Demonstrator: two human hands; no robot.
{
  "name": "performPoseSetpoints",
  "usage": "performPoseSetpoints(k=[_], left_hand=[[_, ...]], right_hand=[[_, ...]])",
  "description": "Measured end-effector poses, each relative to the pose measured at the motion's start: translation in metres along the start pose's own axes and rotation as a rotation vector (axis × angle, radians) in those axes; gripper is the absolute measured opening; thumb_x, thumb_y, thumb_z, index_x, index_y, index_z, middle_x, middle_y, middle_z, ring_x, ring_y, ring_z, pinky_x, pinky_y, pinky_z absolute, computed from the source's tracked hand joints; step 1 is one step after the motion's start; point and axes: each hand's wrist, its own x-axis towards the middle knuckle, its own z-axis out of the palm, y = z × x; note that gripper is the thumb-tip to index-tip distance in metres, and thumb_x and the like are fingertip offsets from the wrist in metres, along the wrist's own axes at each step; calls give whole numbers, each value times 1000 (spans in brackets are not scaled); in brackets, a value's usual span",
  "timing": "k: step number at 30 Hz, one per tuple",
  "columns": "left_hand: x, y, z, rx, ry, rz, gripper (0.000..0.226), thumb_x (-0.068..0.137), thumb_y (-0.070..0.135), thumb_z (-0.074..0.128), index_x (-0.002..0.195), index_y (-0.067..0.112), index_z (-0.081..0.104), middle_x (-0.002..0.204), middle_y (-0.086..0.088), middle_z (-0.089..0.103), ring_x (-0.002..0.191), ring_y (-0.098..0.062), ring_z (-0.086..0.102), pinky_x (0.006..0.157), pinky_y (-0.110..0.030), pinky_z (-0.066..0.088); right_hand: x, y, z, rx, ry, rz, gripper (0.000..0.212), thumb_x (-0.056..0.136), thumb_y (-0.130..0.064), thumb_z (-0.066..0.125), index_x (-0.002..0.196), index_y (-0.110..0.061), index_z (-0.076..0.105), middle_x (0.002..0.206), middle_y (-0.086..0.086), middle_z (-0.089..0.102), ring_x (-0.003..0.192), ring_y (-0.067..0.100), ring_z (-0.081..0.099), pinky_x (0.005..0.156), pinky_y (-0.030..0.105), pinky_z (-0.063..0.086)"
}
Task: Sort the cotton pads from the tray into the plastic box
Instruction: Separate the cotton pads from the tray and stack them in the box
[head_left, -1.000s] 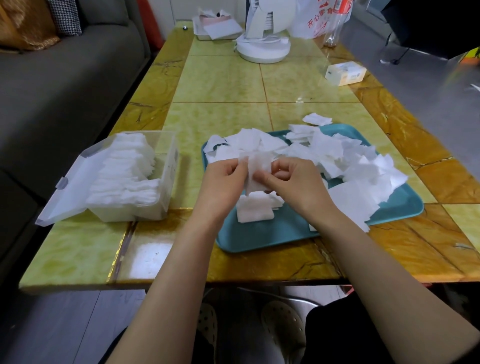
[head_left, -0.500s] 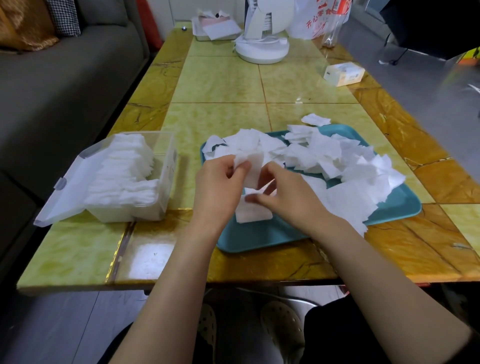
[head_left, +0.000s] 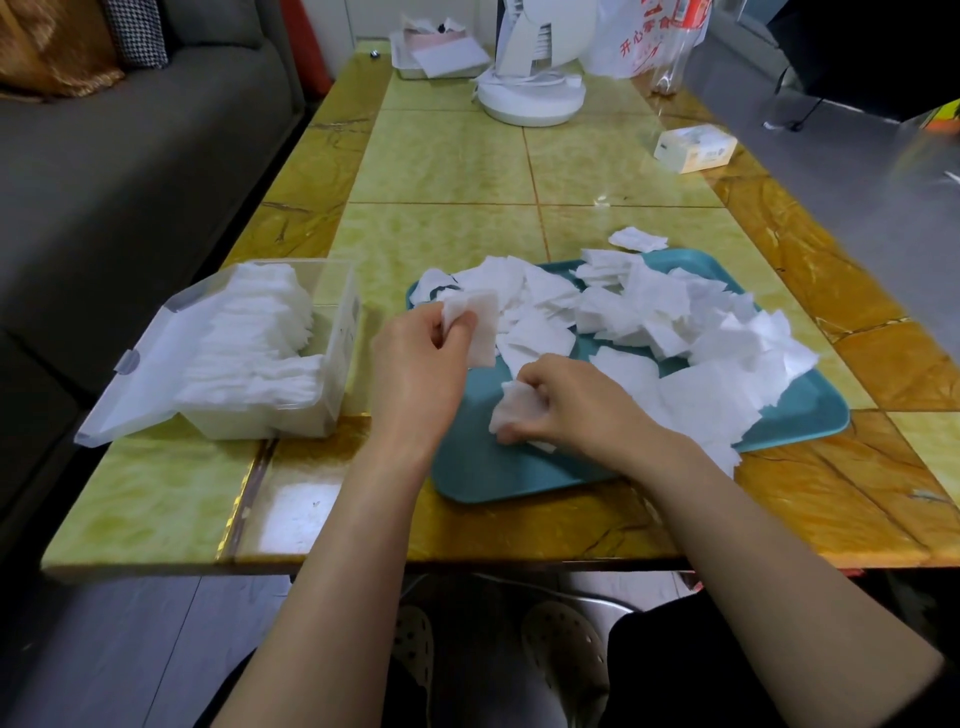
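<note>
A teal tray lies on the table before me, heaped with several loose white cotton pads. My left hand pinches a cotton pad above the tray's left edge. My right hand grips a small stack of pads low over the tray's near part. The clear plastic box stands to the left of the tray, its lid folded open to the left, with rows of pads packed inside.
One stray pad lies on the table just beyond the tray. Farther back stand a white fan base, a small carton, a plastic bag and a tray of papers. A grey sofa runs along the table's left side.
My hands were joined on one pad over the tray; they have parted. The left hand lifted a pad up and left, and the right hand dropped onto the small stack and grips it.
</note>
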Motion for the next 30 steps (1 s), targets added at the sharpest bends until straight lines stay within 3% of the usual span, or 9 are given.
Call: performPoseSetpoints(k=[4, 9, 11, 15, 18, 21, 23, 26, 30], left_hand=[[1, 0, -3, -22, 51, -32, 37, 94, 19, 54, 72, -10, 53, 55, -4, 37, 49, -9, 27, 45, -20, 28], [3, -1, -8, -3, 89, -46, 35, 95, 19, 53, 73, -8, 56, 56, -8, 43, 49, -9, 33, 47, -18, 30], [4, -3, -8, -22, 49, -70, 34, 94, 21, 53, 79, -10, 59, 63, -17, 47, 55, -12, 36, 48, -22, 27], [5, -4, -1, -290, -178, -200, 40, 88, 32, 54, 82, -7, 61, 73, -6, 48, 69, -15, 39, 64, -29, 29], [1, 1, 3, -407, -323, -231, 38, 90, 28, 53, 93, -9, 62, 78, -10, 56, 76, -18, 45, 73, -36, 36], [0, 5, 3, -440, -349, -211, 42, 88, 33, 52, 94, -7, 64, 87, -29, 62, 80, -19, 50, 77, -38, 39], [0, 7, 3, -449, -352, -215, 48, 87, 40, 52, 93, -6, 65, 93, -32, 62, 81, -19, 51, 79, -39, 41], [-1, 12, 4, -450, -364, -263, 45, 95, 40, 46, 82, 2, 64, 82, -22, 62, 82, -21, 53, 84, -44, 47], [-1, 18, 2, -513, -391, -335, 50, 97, 47, 45, 80, 7, 70, 86, -8, 73, 90, -21, 69, 92, -39, 52]], right_hand=[[0, 9, -7, 208, 31, 41, 18, 76, -41, 72, 75, -26, 61, 80, -11, 61, 74, 6, 54, 69, 30, 43], [0, 5, -16, 321, 264, 35, 11, 91, -25, 58, 80, -24, 57, 74, -15, 56, 69, 2, 50, 63, 16, 36], [0, -2, -24, 572, 351, 29, 16, 92, -17, 57, 77, -21, 55, 65, -14, 54, 61, -2, 50, 58, 10, 36], [-4, -16, -30, 965, 245, 4, 15, 92, -4, 53, 81, -14, 54, 55, -5, 55, 49, 1, 54, 48, 16, 45], [-4, -17, -24, 918, 248, 8, 10, 91, -7, 57, 83, -13, 55, 56, -3, 60, 51, 4, 58, 47, 18, 46], [0, -13, -19, 786, 323, 42, 10, 90, -17, 61, 81, -18, 55, 54, -8, 61, 54, 6, 58, 46, 18, 42], [1, -11, -19, 741, 368, 53, 11, 89, -21, 61, 80, -21, 55, 52, -9, 61, 54, 4, 58, 49, 15, 40], [0, -10, -18, 695, 412, 53, 14, 89, -24, 62, 78, -23, 53, 51, -11, 59, 51, 0, 56, 52, 12, 40], [-2, -9, -15, 570, 452, 54, 16, 88, -32, 62, 77, -28, 50, 58, -10, 61, 55, 3, 59, 71, 29, 50]])
